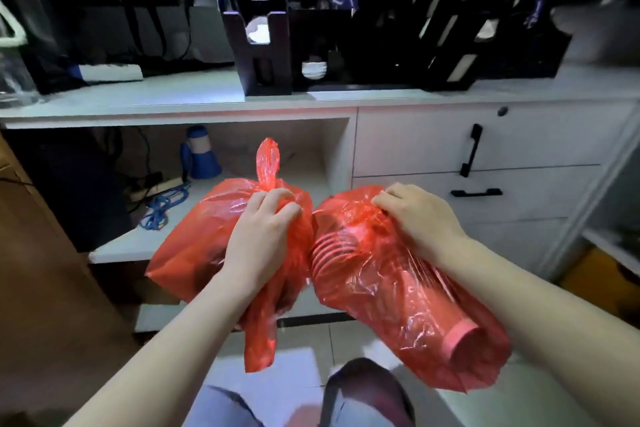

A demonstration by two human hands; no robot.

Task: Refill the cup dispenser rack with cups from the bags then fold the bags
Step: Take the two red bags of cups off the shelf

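Observation:
Two red plastic bags hang in front of me, below the counter. My left hand (263,232) grips the gathered neck of the left red bag (194,239), whose handle sticks up above my fingers. My right hand (415,215) clutches the top of the right red bag (398,291), which holds a stack of cups (332,253) lying on its side, ribbed rims showing through the plastic. The black cup dispenser rack (263,52) stands on the counter at the back, with a few white cups visible in its slots.
A white counter (173,97) runs across, with black organizers (450,45) to the right of the rack and a black bag (149,10) at left. Below are an open shelf holding a blue megaphone (201,156) and cables, and drawers (467,156) at right.

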